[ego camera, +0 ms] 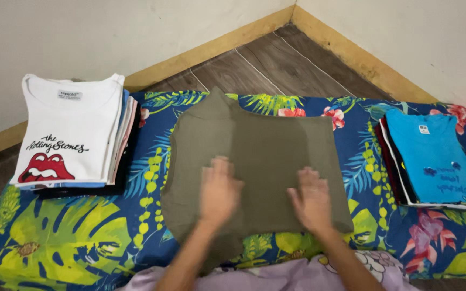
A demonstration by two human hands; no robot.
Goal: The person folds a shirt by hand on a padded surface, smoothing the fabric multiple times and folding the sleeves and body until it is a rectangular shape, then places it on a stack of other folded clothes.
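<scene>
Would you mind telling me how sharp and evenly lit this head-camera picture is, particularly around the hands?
In the head view the light is soft and even, with no glare; the left hand and right hand are motion-blurred on the olive garment, while both folded stacks, white-topped and blue-topped, look sharp.

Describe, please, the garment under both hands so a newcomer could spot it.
On the floral bedsheet, between two stacks of folded shirts, lies an olive-green garment. The left hand and right hand press flat on it. It alone is plain and spread out.
</scene>
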